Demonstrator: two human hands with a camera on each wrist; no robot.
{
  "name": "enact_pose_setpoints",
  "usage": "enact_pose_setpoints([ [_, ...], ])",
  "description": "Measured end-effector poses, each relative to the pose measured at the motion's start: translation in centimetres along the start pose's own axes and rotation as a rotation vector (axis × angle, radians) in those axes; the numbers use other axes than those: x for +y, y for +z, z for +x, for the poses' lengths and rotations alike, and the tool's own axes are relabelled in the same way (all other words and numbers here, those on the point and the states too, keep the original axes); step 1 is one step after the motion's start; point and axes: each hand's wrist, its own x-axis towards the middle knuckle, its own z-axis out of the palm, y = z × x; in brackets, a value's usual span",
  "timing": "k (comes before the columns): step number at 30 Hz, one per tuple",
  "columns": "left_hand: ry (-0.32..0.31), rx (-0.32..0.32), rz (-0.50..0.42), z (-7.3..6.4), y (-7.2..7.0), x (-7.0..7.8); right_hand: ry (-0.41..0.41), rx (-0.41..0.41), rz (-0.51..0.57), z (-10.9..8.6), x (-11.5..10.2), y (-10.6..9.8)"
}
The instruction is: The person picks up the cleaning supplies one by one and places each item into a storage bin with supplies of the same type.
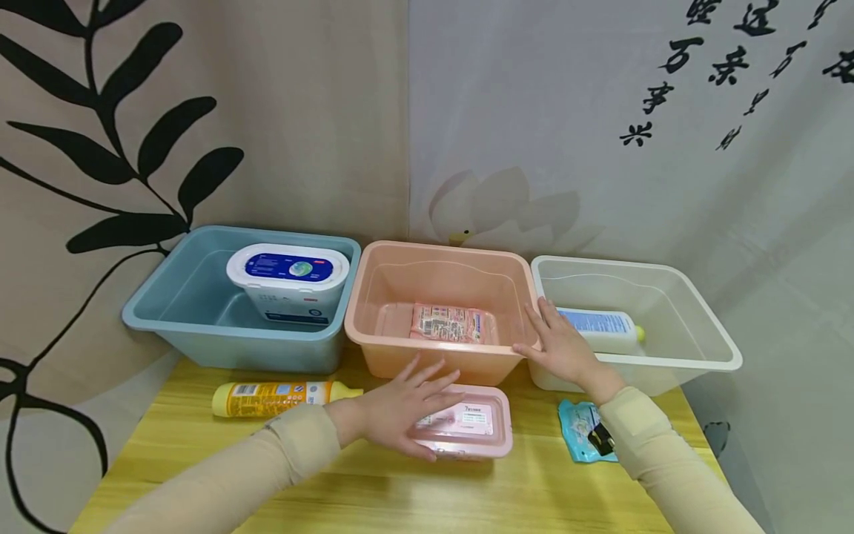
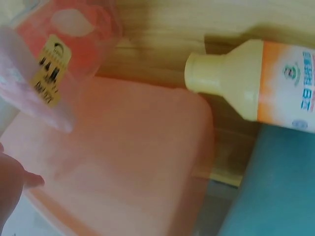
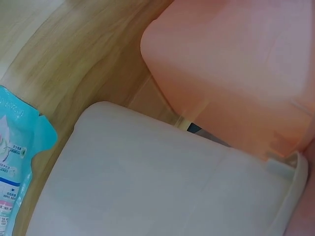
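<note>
Head view: the pink lidded box (image 1: 483, 423) sits on the wooden table (image 1: 427, 497), in front of the peach bin (image 1: 414, 361). The left hand (image 1: 403, 411), fingers straight and spread, lies over the box's left end; whether it touches the lid I cannot tell. The right hand (image 1: 563, 348), also spread and gripping nothing, is farther up and to the right of the box, well apart from it, at the neighbouring rims of the peach bin and the white bin (image 1: 667, 377). The box rests flat, lid up, its long axis running left to right, roughly along the bins' fronts, its right end uncovered. The yellow bottle (image 1: 287, 399) lies on its side to the left, cap towards the left wrist; the turquoise pouch (image 1: 577, 430) lies beside the right forearm. Left wrist view: the box shows in the upper left corner, cut off, with a yellow sticker (image 2: 50, 70) on it; the bottle's cap points towards it. Part of the hand enters at the left edge, below the box. Right wrist view: the peach and white bins fill most of it, the pouch at the left edge; a blurred strip at the right edge is too unclear to read.
</note>
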Motion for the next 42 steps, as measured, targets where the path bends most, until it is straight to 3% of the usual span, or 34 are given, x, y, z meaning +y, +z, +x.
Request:
enact_pose_setpoints([
  [7,-0.018,-0.042,-0.011,0.4,1.5,-0.2,-0.057,0.028,-0.016,-0.2,0.2,0.1],
  [15,-0.055,-0.086,-0.021,0.8,2.8,-0.6,-0.052,0.010,-0.017,-0.2,0.3,0.3],
  [21,-0.062,-0.082,-0.042,1.0,3.4,-0.7,-0.066,0.032,-0.028,-0.4,0.2,0.2],
  [25,-0.049,-0.076,0.003,1.2,3.9,-0.8,-0.080,0.016,-0.015,-0.6,0.4,0.0],
  [35,-0.046,-0.091,0.070,1.3,3.8,-0.9,-0.194,0.021,-0.039,-1.5,1.7,-0.4],
  [42,-0.031,-0.073,0.080,1.2,3.6,-0.9,-0.195,0.023,-0.065,-1.4,1.8,-0.1],
])
